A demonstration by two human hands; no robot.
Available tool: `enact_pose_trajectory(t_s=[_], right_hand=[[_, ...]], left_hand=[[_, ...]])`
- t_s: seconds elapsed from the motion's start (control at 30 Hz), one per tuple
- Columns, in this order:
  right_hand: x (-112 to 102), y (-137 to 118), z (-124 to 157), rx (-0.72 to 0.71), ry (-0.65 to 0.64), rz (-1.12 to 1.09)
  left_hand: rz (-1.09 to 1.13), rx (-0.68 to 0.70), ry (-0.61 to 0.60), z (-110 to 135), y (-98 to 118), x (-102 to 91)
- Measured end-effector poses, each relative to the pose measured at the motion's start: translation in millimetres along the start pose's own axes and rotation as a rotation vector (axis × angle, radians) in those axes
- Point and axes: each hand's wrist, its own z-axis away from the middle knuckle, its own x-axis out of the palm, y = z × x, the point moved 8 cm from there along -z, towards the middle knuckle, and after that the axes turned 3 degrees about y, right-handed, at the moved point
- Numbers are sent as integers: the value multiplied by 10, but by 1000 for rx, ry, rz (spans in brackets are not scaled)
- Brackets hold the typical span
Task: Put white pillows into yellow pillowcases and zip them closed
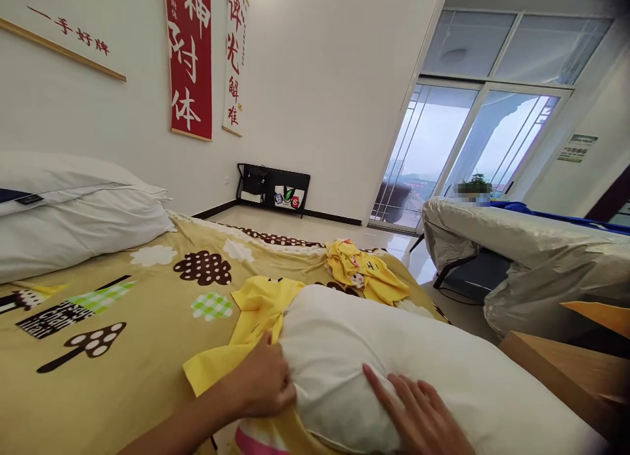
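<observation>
A plump white pillow [443,350] lies across the near right of the bed, its left end inside the mouth of a yellow pillowcase [268,304]. My left hand [268,376] is closed on the pillowcase's edge, right beside the pillow's end. On top of the pillow rests my right hand [418,409], fingers spread and pressed lightly against the white fabric. Part of the case hangs below my left wrist, where a pink and white print [260,438] shows. How far the pillow reaches into the case is hidden by my left hand and the folds.
The bed has a patterned tan cover [162,356]. Another crumpled yellow cloth [367,271] lies toward its far edge. White pillows [83,225] are stacked at left. A plastic-covered table [531,245] and a cardboard box [566,369] stand at right.
</observation>
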Motion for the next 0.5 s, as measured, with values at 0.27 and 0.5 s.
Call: enact_pose_trajectory(t_s=[0.27,0.5], right_hand=[[-51,244,-1011,-1,-313,-379],[608,-586,-816,-112,-610,-516]], left_hand=[[-10,215,158,-335,869,-369],[59,197,107,-364,880,-85]])
